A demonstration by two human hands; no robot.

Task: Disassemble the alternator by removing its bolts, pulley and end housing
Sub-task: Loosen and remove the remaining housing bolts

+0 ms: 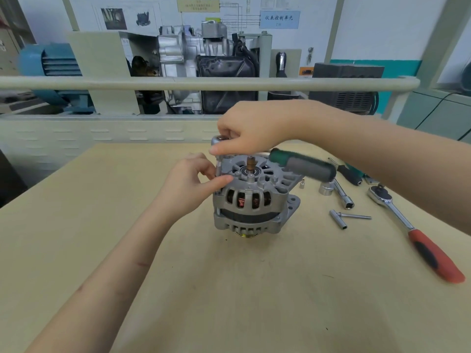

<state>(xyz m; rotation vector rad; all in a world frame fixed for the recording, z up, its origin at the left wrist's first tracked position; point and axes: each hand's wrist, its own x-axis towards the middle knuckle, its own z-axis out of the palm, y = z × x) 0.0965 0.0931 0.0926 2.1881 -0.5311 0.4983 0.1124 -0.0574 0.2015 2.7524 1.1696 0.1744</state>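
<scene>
the alternator (251,200) stands on the wooden table (127,250) with its pulley (246,236) underneath, just showing at the bottom edge – so the pulley looks to be on still. the end housing (252,174) is on top and seated, with the shaft end and bearing exposed at its middle. work seems to be at the bolt stage: a green-handled ratchet (300,165) with a long extension (218,171) stands upright at the left rim of the housing, apparently on a through bolt. the right hand (252,128) grips the ratchet head from above, fingers curled round it. the left hand (193,182) pinches the extension between thumb and fingers, steadying it. how many bolts are out already i cannot tell – none lie plainly visible. off to the right rest a red-handled ratchet (418,240), loose sockets (326,187) and extension bars (342,220). by my reckoning most of the job is left: remaining bolts, pulley, then the housing
</scene>
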